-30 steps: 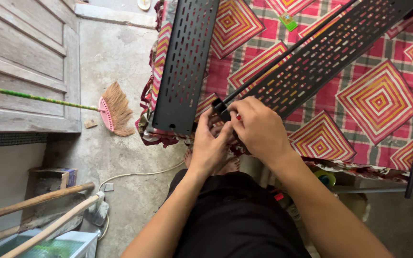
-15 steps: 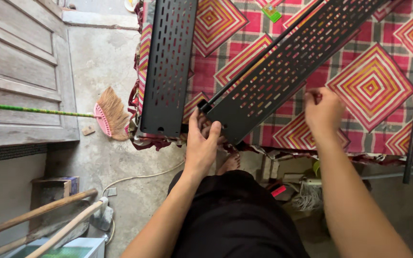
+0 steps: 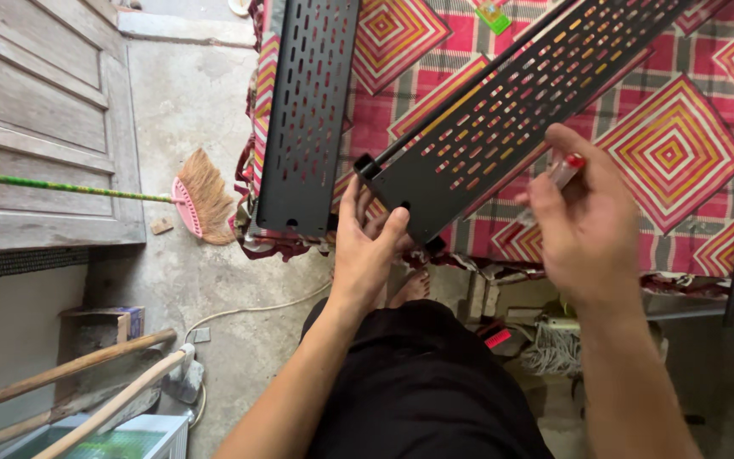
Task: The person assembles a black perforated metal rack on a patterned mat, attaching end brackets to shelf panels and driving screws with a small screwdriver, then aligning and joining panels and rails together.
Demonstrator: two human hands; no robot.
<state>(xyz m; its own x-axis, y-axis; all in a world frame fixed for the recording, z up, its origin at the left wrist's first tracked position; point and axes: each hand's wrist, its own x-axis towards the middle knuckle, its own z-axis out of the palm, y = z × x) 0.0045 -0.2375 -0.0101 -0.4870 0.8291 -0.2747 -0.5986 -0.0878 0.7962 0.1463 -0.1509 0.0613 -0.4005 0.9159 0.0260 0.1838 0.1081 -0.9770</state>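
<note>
The left hand [image 3: 365, 246] pinched the corner of the black perforated metal shelf panel [image 3: 503, 110]; the right hand [image 3: 584, 217] gripped a small red-capped tool [image 3: 564, 170] beside it. A loosened pinch could have let that overhanging corner drop.

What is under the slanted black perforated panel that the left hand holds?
Under the slanted panel lies a red patterned cloth, showing through its slots. The left hand grips its near corner; whatever the cloth covers is hidden.

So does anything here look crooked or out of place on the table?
Yes. The black perforated metal panel under the left hand lies diagonally across the red patterned tablecloth, askew to the second black slotted panel, which lies straight. The right hand holds a small red-tipped tool.
</note>
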